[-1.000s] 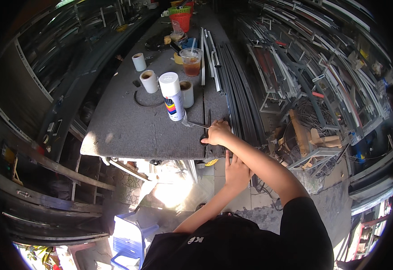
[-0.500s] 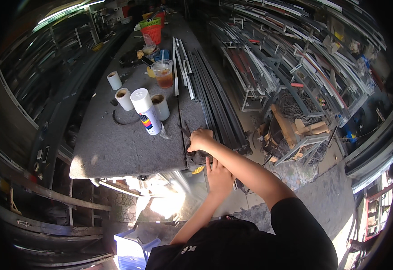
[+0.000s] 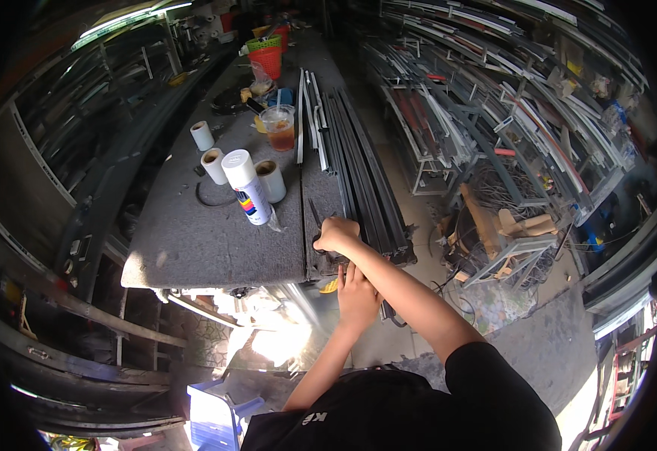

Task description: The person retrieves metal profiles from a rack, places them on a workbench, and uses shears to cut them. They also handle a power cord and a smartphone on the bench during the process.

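My right hand (image 3: 337, 234) is closed around a pair of dark scissors (image 3: 315, 214) at the near right corner of the grey-covered bench (image 3: 193, 259). The scissors' blades point away from me over the bench top. Just below, under my right forearm, my left hand (image 3: 359, 299) lies against the bench's front edge with its fingers stretched upward and slightly apart. My right forearm partly hides what the left fingertips touch. Long dark metal profiles (image 3: 366, 180) lie along the bench's right side, their near ends close to both hands.
A white-capped spray can (image 3: 244, 188), several white rolls (image 3: 270, 180) and a plastic cup of brown drink (image 3: 279, 129) stand on the bench. Farther back is a red basket (image 3: 266, 62). Racks of metal bars (image 3: 434, 128) and wooden scraps (image 3: 524, 224) are at the right.
The view has shifted slightly, moving the bench a little right in the picture. My left hand has edged up and left toward the right hand, which still grips the scissors.
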A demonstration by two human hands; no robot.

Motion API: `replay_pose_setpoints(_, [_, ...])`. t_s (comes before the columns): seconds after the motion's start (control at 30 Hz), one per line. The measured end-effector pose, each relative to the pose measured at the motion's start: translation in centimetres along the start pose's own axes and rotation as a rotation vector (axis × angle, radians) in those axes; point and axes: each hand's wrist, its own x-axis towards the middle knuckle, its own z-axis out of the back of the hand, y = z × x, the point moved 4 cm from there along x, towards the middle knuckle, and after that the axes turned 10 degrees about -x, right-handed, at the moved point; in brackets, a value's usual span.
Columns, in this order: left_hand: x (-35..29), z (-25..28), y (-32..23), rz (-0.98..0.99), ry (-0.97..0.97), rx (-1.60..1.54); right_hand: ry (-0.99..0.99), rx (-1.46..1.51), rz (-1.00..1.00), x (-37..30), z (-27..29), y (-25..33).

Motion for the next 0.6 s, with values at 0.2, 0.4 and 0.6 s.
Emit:
replay_pose_setpoints(0.2, [0.3,0.6,-0.3,0.017,-0.053,-0.142,0.482,1.441,0.06,0.0,1.1,-2.7])
replay_pose_setpoints(0.4, [0.4,0.8,-0.6,0.033,-0.05,-0.123,0.517,1.975,0.674,-6.7,4.2,-5.4])
replay_pose_setpoints(0.6, [0.7,1.3,-0.9,0.009,-0.077,-0.173,0.424,1.305,0.555,-16.2,2.2,-17.4])
